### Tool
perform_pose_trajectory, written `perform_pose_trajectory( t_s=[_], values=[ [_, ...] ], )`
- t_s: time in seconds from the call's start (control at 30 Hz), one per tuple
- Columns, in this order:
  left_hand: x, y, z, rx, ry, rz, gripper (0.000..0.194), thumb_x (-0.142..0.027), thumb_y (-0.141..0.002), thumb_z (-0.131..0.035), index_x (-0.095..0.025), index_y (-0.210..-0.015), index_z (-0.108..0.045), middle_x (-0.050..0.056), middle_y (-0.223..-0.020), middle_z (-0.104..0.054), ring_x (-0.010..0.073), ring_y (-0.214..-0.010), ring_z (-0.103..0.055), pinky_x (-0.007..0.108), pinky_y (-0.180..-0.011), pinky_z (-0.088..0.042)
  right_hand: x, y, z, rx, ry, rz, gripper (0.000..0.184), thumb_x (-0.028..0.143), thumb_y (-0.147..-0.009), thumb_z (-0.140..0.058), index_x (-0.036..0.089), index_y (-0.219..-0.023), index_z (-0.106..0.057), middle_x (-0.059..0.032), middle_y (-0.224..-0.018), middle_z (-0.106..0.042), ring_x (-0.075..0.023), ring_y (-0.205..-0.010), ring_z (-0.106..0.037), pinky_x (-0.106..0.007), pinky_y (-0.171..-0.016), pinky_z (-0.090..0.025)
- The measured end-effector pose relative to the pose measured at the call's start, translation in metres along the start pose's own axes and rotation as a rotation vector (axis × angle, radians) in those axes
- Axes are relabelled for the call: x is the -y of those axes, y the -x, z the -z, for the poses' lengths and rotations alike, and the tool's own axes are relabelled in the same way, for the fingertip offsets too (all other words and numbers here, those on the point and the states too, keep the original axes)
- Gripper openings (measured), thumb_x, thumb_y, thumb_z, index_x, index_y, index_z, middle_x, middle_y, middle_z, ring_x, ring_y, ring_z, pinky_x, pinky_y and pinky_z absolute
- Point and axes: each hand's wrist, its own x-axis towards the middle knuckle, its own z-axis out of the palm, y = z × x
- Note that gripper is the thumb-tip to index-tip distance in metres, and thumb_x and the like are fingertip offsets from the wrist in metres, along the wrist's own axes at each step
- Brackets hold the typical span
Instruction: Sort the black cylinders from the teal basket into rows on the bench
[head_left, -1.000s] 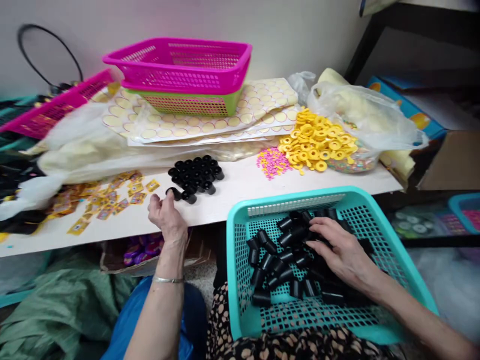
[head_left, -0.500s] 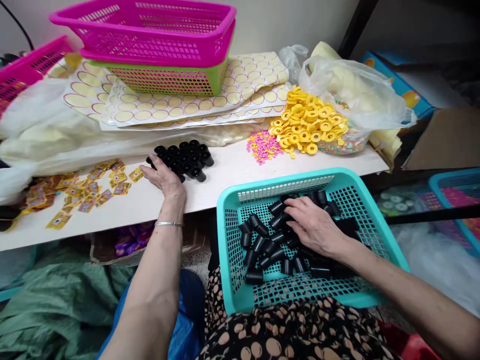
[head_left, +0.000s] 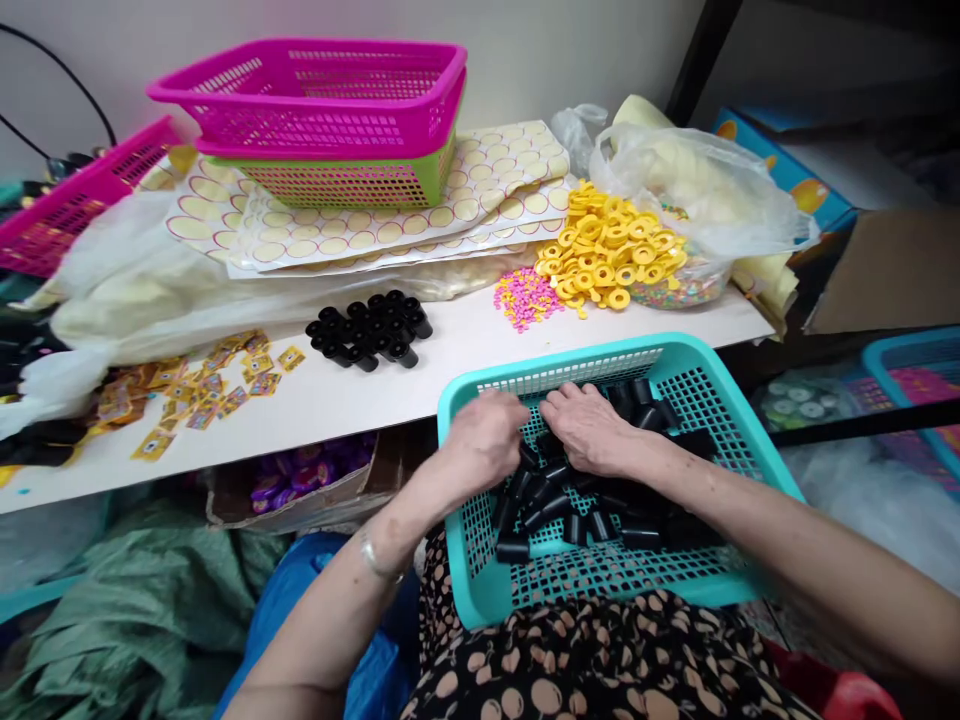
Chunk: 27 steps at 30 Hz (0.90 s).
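A turquoise basket (head_left: 679, 350) rests on my lap, holding many loose black plastic cylinders (head_left: 513, 549). Over its left part hovers my left hand (head_left: 484, 435), curled and smeared by motion, its fingertips hidden. My right hand (head_left: 589, 428) is just beside it, above the cylinders, with the fingers bent and closed together. What it grips, if anything, is hidden. On the white shelf, a tight cluster of black cylinders (head_left: 403, 352) stands upright with open tops; neither hand touches it.
Small printed packets (head_left: 199, 385) lie on the shelf's left. Yellow ring-shaped pieces (head_left: 615, 250) and tiny pink pieces (head_left: 525, 297) are heaped to the right. Stacked baskets (head_left: 330, 125) sit on sticker sheets (head_left: 390, 235) behind. Below the shelf is a carton (head_left: 300, 510) of purple items.
My left hand has left the upright cylinder cluster and swung right into the basket. My right hand has shifted slightly left among the cylinders. The view has turned a little left.
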Motion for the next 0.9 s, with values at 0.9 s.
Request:
perform_pose_trajectory(
  t_s=[0.9],
  values=[
    [-0.048, -0.004, 0.000, -0.097, 1.775, 0.519, 0.026, -0.031, -0.067, -0.076, -0.015, -0.085, -0.066, 0.001, -0.075, -0.060, 0.0130, -0.069, -0.058, 0.026, -0.066, -0.048, 0.025, 0.091, 0.017, -0.638, -1.066, -0.139, 0.031, 0.016, -0.081, -0.060, 0.020, -0.111, -0.053, -0.0035, -0.100, -0.054, -0.0156, -0.091, -0.053, -0.030, -0.081, -0.046]
  ],
)
